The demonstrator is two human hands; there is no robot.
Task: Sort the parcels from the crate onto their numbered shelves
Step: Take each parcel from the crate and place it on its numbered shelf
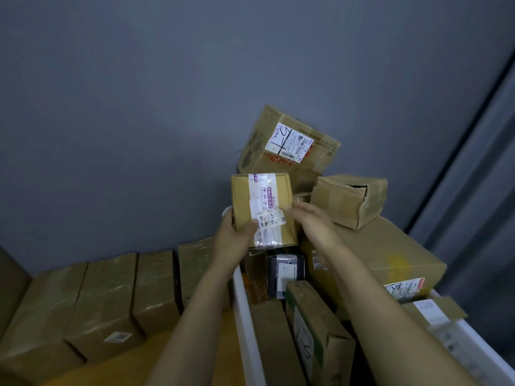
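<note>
Two forearms in view, both bare to the frame's lower edge; no sleeves, gloves, watch or rings seen. Left hand (232,236) and right hand (312,222): bare, fingers slender.

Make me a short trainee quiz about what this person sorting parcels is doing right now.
1. True or false: the left hand grips the small taped box.
2. Which digit shows on that box's torn label? A) 2 B) 5 C) 8
3. Fill in: the parcels lie in a white ____.

Key:
1. True; the right hand touches only the box's right edge, fingers spread.
2. B
3. crate
</note>
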